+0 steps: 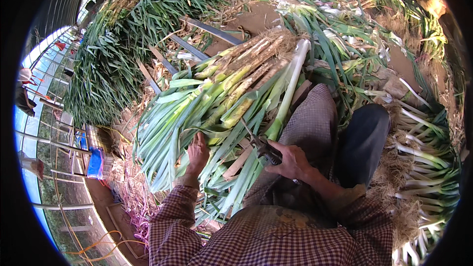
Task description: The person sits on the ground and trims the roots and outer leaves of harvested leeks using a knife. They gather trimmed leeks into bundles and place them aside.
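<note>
Before me lies a pile of large green onions (229, 85) with soil-stained stalks, dry roots at the far end and long green leaves towards me. My left hand (197, 155) is on the leaves at the near side, fingers extended, with no stalk visibly gripped. In my right hand (292, 160) is a black air blow gun (268, 150). Its thin metal nozzle points up and left over the leaves. One clean, white-stalked green onion (292, 85) rests along the pile's right edge, beside my knee, its green part passing close to the blow gun.
Metal and wooden bars (210, 29) stick out from under the pile. A big heap of green onions (107, 59) stands at far left. Cleaned green onions (425, 155) lie in a row at right, roots towards me. Peeled leaves (332, 37) litter the ground. A person (25, 92) is at far left.
</note>
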### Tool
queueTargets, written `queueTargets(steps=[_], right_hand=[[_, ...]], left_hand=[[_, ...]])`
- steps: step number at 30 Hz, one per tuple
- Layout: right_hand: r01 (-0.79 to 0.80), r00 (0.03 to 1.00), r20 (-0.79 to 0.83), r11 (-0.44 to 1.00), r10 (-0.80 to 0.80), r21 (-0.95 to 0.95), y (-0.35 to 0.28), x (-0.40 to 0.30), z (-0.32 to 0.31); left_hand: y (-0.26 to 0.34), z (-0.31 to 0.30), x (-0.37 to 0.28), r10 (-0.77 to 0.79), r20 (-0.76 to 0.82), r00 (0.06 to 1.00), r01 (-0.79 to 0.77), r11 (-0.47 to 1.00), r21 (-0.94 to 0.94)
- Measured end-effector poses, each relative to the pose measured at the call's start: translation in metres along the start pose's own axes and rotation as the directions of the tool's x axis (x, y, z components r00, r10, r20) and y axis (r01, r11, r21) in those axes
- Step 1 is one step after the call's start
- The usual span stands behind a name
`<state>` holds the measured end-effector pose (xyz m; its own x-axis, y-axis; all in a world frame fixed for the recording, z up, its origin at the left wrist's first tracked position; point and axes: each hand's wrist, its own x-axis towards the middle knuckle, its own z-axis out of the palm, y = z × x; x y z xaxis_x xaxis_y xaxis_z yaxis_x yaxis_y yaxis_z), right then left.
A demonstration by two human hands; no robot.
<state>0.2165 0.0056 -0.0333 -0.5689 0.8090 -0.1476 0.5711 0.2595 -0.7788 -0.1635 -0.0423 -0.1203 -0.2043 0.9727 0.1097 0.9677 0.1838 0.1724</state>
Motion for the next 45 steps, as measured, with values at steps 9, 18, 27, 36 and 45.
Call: queueTargets(steps=[9, 18, 27, 36, 45], right_hand=[[0.025, 0.998, 0.056, 0.998, -0.028, 0.063, 0.006, -0.015, 0.000], [0.085, 0.988, 0.126, 0.994, -0.094, 0.074, -0.016, -0.056, -0.020], [-0.040, 0.995, -0.090, 0.996, 0.048, 0.085, 0.002, -0.018, -0.030], [-0.135, 0.946, -0.275, 0.979, 0.174, 0.153, 0.030, 0.046, -0.039], [-0.157, 0.967, -0.171, 0.971, 0.188, 0.181, 0.036, 0.046, -0.045]], left_hand=[[-0.007, -0.030, 0.015, 0.031, 0.377, 0.926, -0.012, 0.999, -0.053], [0.031, -0.079, 0.016, 0.041, 0.539, 0.841, 0.209, 0.895, -0.394], [0.050, -0.085, 0.020, 0.081, 0.557, 0.827, 0.195, 0.887, -0.418], [0.060, -0.087, 0.020, 0.085, 0.507, 0.858, 0.116, 0.929, -0.352], [0.080, -0.103, 0.009, 0.100, 0.421, 0.901, 0.032, 0.955, -0.295]])
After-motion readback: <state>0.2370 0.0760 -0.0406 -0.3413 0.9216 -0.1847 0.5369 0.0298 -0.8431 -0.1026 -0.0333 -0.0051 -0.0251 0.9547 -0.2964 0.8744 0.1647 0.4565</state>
